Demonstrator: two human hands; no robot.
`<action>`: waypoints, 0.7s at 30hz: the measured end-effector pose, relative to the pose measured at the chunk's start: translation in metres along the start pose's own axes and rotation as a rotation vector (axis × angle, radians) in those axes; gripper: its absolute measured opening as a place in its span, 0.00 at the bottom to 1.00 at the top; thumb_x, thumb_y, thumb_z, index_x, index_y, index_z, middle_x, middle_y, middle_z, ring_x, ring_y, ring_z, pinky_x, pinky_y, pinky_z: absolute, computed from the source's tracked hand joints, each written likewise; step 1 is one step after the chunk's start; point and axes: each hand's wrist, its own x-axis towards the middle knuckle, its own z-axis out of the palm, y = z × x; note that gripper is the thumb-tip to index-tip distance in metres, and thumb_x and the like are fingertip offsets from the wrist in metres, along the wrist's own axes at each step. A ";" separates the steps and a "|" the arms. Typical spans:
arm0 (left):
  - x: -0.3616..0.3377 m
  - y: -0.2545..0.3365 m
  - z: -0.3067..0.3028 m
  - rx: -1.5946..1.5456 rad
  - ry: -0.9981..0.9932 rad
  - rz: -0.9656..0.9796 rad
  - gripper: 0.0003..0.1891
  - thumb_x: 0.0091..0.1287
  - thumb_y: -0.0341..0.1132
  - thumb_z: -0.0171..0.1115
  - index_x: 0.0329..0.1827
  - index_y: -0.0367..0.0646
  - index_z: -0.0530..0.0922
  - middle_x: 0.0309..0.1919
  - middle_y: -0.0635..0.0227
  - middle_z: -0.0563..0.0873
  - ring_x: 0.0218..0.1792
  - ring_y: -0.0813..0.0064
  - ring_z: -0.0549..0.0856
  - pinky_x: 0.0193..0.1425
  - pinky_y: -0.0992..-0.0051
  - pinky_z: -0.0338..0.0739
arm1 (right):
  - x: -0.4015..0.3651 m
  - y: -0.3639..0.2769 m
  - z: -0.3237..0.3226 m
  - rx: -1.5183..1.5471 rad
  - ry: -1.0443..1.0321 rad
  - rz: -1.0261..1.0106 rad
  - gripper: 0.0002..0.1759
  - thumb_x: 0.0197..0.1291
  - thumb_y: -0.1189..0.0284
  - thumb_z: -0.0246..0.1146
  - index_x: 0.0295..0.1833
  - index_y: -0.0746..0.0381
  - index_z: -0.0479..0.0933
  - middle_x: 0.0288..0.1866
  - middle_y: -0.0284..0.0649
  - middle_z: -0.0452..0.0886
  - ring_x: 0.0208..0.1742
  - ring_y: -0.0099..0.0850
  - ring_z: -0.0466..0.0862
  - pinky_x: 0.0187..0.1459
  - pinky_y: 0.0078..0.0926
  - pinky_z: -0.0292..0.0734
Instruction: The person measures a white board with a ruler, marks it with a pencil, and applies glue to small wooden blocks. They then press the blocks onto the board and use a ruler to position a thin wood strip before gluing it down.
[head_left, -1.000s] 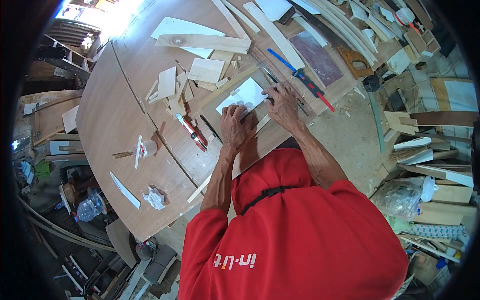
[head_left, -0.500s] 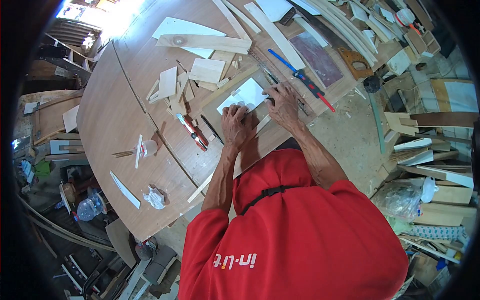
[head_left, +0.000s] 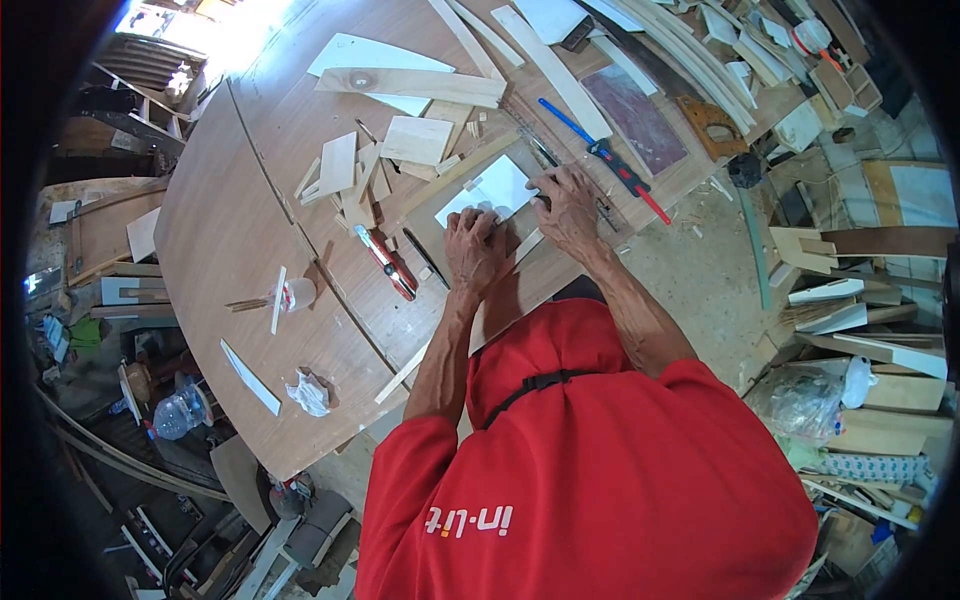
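Note:
A white rectangular piece lies on a flat board near the table's front edge. My left hand is closed, its curled fingertips pressed on the near left part of the white piece. At its right end is my right hand, closed with thumb and fingers pinched together; whatever is between them is too small to make out. Left of my left hand lie a black pen-like stick and a red-and-white utility knife. A long blue, black and red tool rests beyond my right hand.
Wood offcuts are heaped behind the board. A handsaw with a wooden handle lies at the table's right edge. A white cup and crumpled tissue stand on the left part of the table, near a seam.
Both hands keep almost the same place and grip at the white piece. The whole view has shifted very slightly.

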 end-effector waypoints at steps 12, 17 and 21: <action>-0.001 0.007 -0.016 -0.087 -0.118 -0.077 0.29 0.55 0.32 0.68 0.62 0.40 0.73 0.43 0.55 0.79 0.48 0.54 0.75 0.56 0.58 0.71 | 0.001 0.001 -0.002 0.021 -0.001 -0.011 0.12 0.55 0.70 0.66 0.46 0.53 0.83 0.51 0.35 0.77 0.56 0.38 0.75 0.63 0.46 0.64; -0.002 -0.009 -0.018 -0.205 0.054 -0.139 0.32 0.55 0.28 0.65 0.65 0.35 0.67 0.47 0.51 0.77 0.50 0.51 0.75 0.59 0.56 0.69 | 0.000 0.001 -0.002 0.033 -0.006 0.008 0.12 0.55 0.70 0.66 0.46 0.53 0.83 0.51 0.36 0.77 0.56 0.40 0.75 0.62 0.45 0.66; 0.019 -0.022 -0.016 -0.035 0.077 -0.202 0.29 0.55 0.27 0.62 0.63 0.32 0.68 0.49 0.50 0.77 0.53 0.48 0.74 0.62 0.56 0.67 | 0.001 -0.001 -0.003 0.016 0.005 -0.005 0.12 0.55 0.70 0.66 0.46 0.53 0.83 0.51 0.37 0.77 0.56 0.40 0.75 0.60 0.45 0.67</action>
